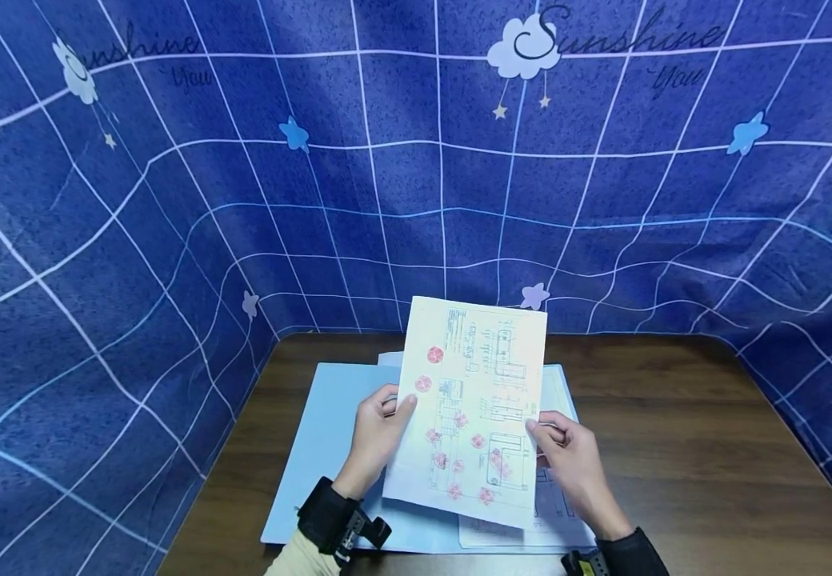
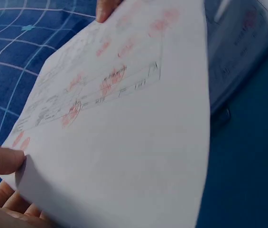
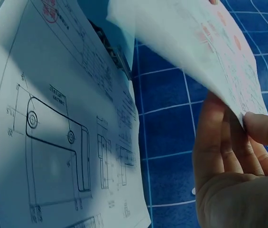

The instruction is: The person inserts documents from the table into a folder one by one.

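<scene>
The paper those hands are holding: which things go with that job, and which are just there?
Part of the job, I think:
- paper, held in both hands
- left hand
- right hand
- blue folder, under the hands
- drawing lying on the folder

Just there:
- table
- star cloth, hanging behind
</scene>
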Tool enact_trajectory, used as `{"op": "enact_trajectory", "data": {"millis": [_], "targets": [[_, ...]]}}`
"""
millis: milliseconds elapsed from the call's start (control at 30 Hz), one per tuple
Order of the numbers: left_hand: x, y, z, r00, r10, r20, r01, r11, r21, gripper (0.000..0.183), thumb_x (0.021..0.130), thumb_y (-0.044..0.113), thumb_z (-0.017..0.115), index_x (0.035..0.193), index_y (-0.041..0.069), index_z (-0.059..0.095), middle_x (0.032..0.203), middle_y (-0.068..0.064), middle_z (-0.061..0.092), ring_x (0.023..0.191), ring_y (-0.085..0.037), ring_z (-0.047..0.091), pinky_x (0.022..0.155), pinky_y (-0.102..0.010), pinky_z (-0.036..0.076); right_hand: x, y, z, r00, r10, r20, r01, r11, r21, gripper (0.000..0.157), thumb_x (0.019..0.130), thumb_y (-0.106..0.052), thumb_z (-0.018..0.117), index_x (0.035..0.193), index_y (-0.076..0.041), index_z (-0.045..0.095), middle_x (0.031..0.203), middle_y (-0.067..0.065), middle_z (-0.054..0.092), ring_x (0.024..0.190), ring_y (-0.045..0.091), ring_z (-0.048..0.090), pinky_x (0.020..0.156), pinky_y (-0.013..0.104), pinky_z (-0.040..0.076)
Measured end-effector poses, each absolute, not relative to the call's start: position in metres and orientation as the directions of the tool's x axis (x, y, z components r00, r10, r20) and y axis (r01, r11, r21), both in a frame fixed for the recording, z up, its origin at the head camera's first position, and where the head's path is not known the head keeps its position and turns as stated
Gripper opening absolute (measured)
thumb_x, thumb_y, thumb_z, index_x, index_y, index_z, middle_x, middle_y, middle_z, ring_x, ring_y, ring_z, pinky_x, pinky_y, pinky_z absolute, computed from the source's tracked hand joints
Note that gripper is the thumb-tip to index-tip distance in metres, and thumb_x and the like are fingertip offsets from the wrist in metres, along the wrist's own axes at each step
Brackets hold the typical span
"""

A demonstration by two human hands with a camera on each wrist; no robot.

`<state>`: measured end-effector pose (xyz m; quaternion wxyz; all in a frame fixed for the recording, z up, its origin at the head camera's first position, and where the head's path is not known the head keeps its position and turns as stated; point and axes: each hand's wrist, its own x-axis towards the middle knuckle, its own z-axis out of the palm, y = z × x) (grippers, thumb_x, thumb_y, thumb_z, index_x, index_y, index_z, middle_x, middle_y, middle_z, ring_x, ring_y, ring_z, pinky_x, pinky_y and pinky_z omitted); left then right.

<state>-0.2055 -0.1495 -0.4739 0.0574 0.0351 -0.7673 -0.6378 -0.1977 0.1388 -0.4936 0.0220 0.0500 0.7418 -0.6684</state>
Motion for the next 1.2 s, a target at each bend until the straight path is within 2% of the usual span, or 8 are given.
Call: {"op": "enact_trajectory", "data": {"millis": [233,367,433,533,633,767,900,1200], "targets": [[-0.200,-0.151,-0.480,-0.988,0.045,0.151,0.155,0.435,0.887,0.035,0.106,0.036,0.059,0.131,0.014,0.064,0.109,-0.007,0.076,0.089,-0.015,0.074,0.072,-0.030,0.060,-0.201,0.163,-0.489,-0.989,0.072,-0.130,0.141,0.176,-0.974,0.031,0.104,-0.027,0.064,0.121,-0.002,0.068,0.100,0.010,0.076,0.084,0.021,0.071,0.069,0.031,0.060],[-0.193,-0.151,-0.484,-0.981,0.137,0.141,0.194,0.568,0.800,0.041,0.105,0.032,0.060,0.141,0.013,0.057,0.125,-0.013,0.069,0.096,-0.020,0.071,0.078,-0.035,0.059,-0.204,0.184,-0.489,-0.988,0.080,-0.133,0.148,0.223,-0.964,0.038,0.104,-0.037,0.062,0.125,-0.005,0.067,0.103,0.009,0.076,0.088,0.021,0.071,0.072,0.031,0.060],[-0.191,-0.150,-0.488,-0.978,0.167,0.128,0.205,0.628,0.751,0.045,0.104,0.030,0.063,0.144,0.012,0.055,0.134,-0.015,0.065,0.107,-0.025,0.070,0.085,-0.042,0.059,-0.206,0.194,-0.490,-0.988,0.087,-0.131,0.149,0.240,-0.959,0.042,0.103,-0.041,0.061,0.127,-0.007,0.066,0.106,0.009,0.075,0.089,0.022,0.071,0.073,0.031,0.059],[-0.188,-0.148,-0.496,-0.973,0.204,0.111,0.227,0.738,0.635,0.054,0.101,0.032,0.067,0.148,0.013,0.052,0.147,-0.015,0.056,0.130,-0.031,0.059,0.104,-0.049,0.051,-0.209,0.207,-0.492,-0.986,0.102,-0.132,0.155,0.273,-0.950,0.046,0.102,-0.045,0.061,0.129,-0.008,0.066,0.108,0.009,0.075,0.089,0.021,0.069,0.073,0.029,0.058],[-0.184,-0.146,-0.506,-0.966,0.245,0.084,0.252,0.813,0.525,0.064,0.098,0.038,0.071,0.152,0.013,0.048,0.156,-0.020,0.044,0.144,-0.040,0.041,0.114,-0.058,0.039,-0.210,0.217,-0.496,-0.984,0.116,-0.139,0.167,0.287,-0.943,0.048,0.102,-0.045,0.061,0.130,-0.006,0.066,0.109,0.009,0.075,0.088,0.020,0.068,0.074,0.029,0.058],[-0.179,-0.144,-0.515,-0.957,0.289,0.013,0.267,0.866,0.423,0.078,0.093,0.048,0.074,0.156,0.014,0.044,0.161,-0.027,0.033,0.147,-0.053,0.028,0.113,-0.072,0.027,-0.211,0.227,-0.500,-0.979,0.121,-0.161,0.192,0.317,-0.929,0.050,0.102,-0.046,0.062,0.132,-0.005,0.064,0.109,0.009,0.075,0.087,0.019,0.068,0.073,0.029,0.058],[-0.176,-0.142,-0.520,-0.950,0.304,-0.077,0.258,0.898,0.357,0.086,0.088,0.058,0.075,0.156,0.016,0.045,0.163,-0.026,0.029,0.149,-0.056,0.021,0.110,-0.081,0.019,-0.211,0.236,-0.504,-0.974,0.118,-0.192,0.222,0.345,-0.912,0.053,0.102,-0.045,0.061,0.135,-0.004,0.062,0.108,0.009,0.074,0.085,0.018,0.068,0.070,0.030,0.058],[-0.169,-0.139,-0.523,-0.933,0.305,-0.192,0.237,0.921,0.309,0.088,0.080,0.061,0.081,0.152,0.019,0.052,0.165,-0.025,0.028,0.150,-0.056,0.015,0.106,-0.086,0.013,-0.209,0.248,-0.511,-0.963,0.110,-0.244,0.268,0.386,-0.883,0.046,0.105,-0.035,0.061,0.135,0.000,0.062,0.097,0.005,0.075,0.078,0.017,0.067,0.061,0.031,0.055]]}}
